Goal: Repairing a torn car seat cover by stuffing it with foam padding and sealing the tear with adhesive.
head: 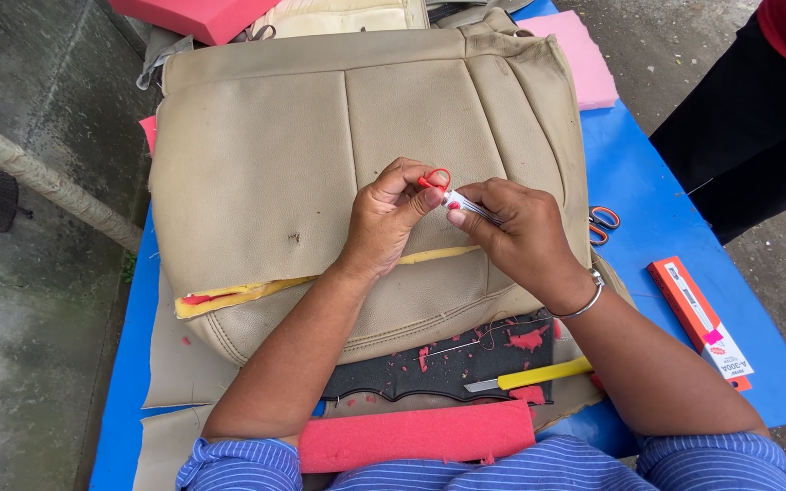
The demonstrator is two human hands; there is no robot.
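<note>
Both hands meet over the tan leather seat cushion cover [320, 164] lying on the blue table [666, 236]: the left hand [384, 223] pinches a small red-capped tube [443, 188], the right hand [520, 238] grips its body, just above the split seam showing yellow foam [229, 295]; uncapping seems under way, calling for a steady twist

A seat cover [320, 164] is laid on a table [657, 227], with scissors [603, 224] just beside its right edge. Nearer the person, a utility knife [529, 375] is set on a dark panel [438, 368], and a foam strip [416, 436] is placed before it. A flat box [700, 318] is positioned well right.
</note>
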